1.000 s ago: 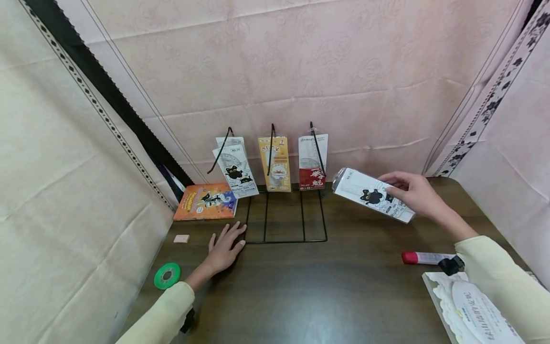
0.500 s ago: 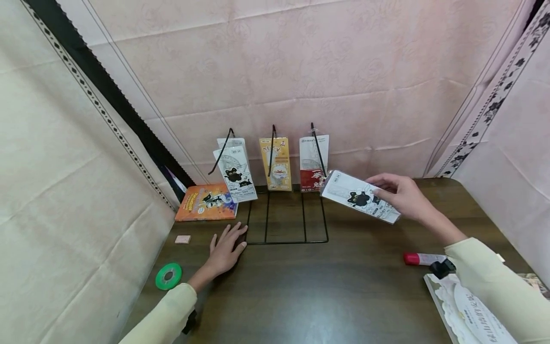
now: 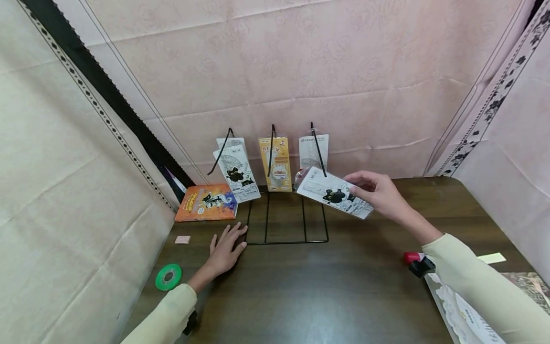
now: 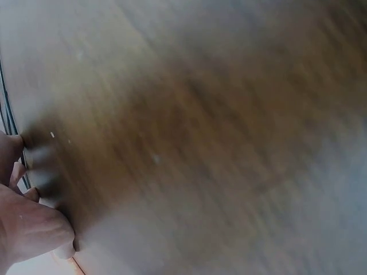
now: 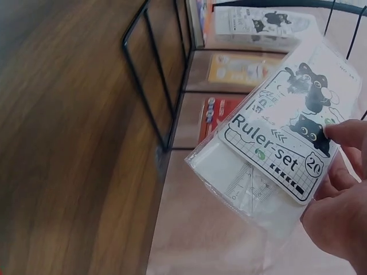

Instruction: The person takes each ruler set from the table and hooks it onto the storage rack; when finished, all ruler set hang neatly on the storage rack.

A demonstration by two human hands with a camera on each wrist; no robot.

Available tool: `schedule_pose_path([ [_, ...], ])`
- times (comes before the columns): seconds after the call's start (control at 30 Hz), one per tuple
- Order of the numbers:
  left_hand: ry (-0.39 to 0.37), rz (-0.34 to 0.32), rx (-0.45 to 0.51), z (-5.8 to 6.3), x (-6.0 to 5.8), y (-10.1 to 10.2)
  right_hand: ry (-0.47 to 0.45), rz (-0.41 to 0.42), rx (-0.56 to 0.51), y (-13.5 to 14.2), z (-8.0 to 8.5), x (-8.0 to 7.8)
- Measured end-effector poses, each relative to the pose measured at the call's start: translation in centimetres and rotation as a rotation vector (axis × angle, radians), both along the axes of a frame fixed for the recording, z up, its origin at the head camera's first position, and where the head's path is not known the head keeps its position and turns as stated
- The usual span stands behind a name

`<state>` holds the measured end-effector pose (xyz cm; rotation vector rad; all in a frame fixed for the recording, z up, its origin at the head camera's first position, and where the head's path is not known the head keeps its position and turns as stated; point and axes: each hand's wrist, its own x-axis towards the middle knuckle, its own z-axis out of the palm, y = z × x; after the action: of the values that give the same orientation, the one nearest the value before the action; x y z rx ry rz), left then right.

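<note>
My right hand point(image 3: 378, 193) pinches a clear-packed ruler set point(image 3: 331, 191) with black cats on its card. The pack is tilted, in front of the right hook of a black wire rack point(image 3: 283, 243). "Ruler-set" reads plainly on the pack point(image 5: 269, 146) in the right wrist view. Behind it hangs a white and red packet point(image 3: 308, 149), its lower part covered in the head view. A yellow packet point(image 3: 280, 165) is on the middle hook, and similar ruler sets point(image 3: 236, 174) are on the left one. My left hand point(image 3: 223, 251) rests with spread fingers beside the rack's left base wire.
An orange book point(image 3: 206, 203) lies at the back left, with a small pink block point(image 3: 182, 240) and a green roll of tape point(image 3: 168, 277) nearer. A red-capped tube point(image 3: 411, 257) and a white booklet point(image 3: 444, 303) lie partly under the right sleeve. Curtains surround the table.
My right hand has carried the ruler set leftward, from right of the rack to its right hook. The left hand has stayed in place.
</note>
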<state>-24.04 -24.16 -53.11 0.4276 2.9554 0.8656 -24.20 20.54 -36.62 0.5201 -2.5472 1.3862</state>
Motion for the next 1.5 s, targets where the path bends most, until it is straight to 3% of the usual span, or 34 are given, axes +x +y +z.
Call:
schedule_pose_path([
  [0.47,-0.002,-0.002,-0.012,0.2,0.0,0.1,-0.036,0.052,-0.094,-3.4,1.0,0.7],
  [1.03,0.001,-0.009,-0.008,-0.1,-0.3,-0.1,0.046,0.152,-0.279,-6.0,0.5,0.8],
  [1.5,0.008,-0.011,-0.007,0.0,-0.1,-0.1,0.017,0.117,-0.292,-6.6,0.5,1.1],
])
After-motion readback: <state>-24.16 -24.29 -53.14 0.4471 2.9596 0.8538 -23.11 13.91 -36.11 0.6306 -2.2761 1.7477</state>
